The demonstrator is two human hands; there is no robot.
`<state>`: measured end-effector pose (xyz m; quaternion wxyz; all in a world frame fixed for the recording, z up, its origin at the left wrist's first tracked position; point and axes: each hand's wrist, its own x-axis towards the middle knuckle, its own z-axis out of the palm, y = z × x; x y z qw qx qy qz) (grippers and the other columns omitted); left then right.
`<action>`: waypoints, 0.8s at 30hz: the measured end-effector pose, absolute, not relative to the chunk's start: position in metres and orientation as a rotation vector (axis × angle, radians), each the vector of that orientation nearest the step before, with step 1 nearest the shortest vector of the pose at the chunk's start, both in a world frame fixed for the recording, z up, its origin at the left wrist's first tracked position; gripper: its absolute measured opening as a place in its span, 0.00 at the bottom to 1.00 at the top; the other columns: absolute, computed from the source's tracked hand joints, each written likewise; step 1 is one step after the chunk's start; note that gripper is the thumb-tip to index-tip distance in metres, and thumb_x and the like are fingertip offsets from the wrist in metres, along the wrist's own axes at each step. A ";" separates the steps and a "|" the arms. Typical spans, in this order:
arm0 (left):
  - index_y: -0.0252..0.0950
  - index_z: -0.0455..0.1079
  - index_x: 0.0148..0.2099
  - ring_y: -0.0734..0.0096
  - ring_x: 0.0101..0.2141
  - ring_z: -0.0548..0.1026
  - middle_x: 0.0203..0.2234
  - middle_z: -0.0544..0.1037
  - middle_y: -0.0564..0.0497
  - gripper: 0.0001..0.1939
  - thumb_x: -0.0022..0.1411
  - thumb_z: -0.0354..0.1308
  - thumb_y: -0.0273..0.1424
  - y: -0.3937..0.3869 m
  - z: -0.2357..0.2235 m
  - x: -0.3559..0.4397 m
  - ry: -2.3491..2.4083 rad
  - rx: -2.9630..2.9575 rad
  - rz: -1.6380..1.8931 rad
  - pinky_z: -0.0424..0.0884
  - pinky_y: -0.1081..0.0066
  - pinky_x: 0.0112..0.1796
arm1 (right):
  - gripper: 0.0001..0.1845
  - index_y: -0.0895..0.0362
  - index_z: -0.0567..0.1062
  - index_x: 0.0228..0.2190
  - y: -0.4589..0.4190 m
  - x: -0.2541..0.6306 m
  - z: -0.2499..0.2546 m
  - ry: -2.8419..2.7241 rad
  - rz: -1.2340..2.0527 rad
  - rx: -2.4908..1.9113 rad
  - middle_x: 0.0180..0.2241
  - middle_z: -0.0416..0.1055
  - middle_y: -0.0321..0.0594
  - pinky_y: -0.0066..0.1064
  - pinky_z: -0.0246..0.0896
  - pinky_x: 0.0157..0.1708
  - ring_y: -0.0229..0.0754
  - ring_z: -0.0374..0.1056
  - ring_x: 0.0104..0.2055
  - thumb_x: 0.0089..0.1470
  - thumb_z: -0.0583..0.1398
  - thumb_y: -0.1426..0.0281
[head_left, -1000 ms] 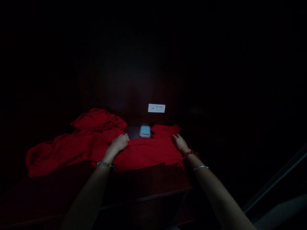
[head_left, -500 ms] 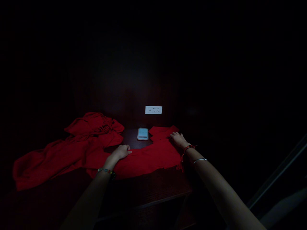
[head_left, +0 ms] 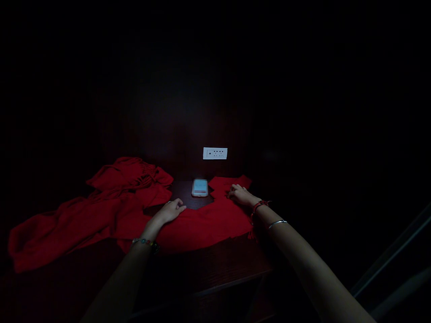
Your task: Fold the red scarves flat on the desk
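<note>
A long red fringed cloth, like a scarf [head_left: 202, 229], lies spread along the dark wooden tabletop [head_left: 215, 269]. My left hand [head_left: 171, 211] rests at its far edge near the middle, fingers loosely bent and thumb apart. On the right part of the cloth is my right hand [head_left: 240, 195], palm down, with slightly curled, spread fingers touching the fabric. Neither hand visibly grips a fold, though the dim light hides detail at the fingertips. To the left, the red cloth is rumpled, with a bunched heap [head_left: 124, 175] behind.
A phone [head_left: 200, 187] with a lit screen lies between the hands, close to the back wall. Above it, a white socket plate [head_left: 215, 153] is set in the dark wall. The table's front edge [head_left: 232, 283] faces me. Most surroundings are in deep shadow.
My right hand has slid a little left across the cloth. My left hand has stayed almost in place, its thumb and fingers somewhat more apart. The cloth's left end sits slightly farther left in view.
</note>
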<state>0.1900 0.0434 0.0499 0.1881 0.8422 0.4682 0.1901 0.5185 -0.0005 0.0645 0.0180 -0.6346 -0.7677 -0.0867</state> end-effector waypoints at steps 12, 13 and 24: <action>0.33 0.67 0.35 0.71 0.32 0.69 0.29 0.71 0.52 0.10 0.47 0.54 0.31 0.043 0.063 0.180 1.308 2.365 0.452 0.62 0.77 0.30 | 0.14 0.58 0.66 0.38 -0.004 0.534 0.055 -1.941 -0.386 -2.132 0.39 0.65 0.47 0.35 0.52 0.36 0.45 0.55 0.42 0.57 0.44 0.67; 0.34 0.67 0.34 0.70 0.32 0.69 0.29 0.71 0.52 0.10 0.47 0.54 0.31 0.045 0.062 0.179 1.335 2.390 0.465 0.62 0.76 0.31 | 0.14 0.58 0.66 0.38 -0.004 0.534 0.055 -1.909 -0.392 -2.141 0.38 0.65 0.47 0.36 0.52 0.36 0.45 0.55 0.41 0.57 0.44 0.68; 0.40 0.57 0.54 0.53 0.50 0.60 0.50 0.61 0.41 0.25 0.53 0.53 0.35 0.027 0.067 0.185 1.728 2.685 0.252 0.59 0.57 0.44 | 0.16 0.56 0.64 0.45 -0.027 0.503 0.043 -1.857 -0.443 -1.994 0.47 0.58 0.48 0.37 0.53 0.41 0.48 0.53 0.47 0.55 0.49 0.67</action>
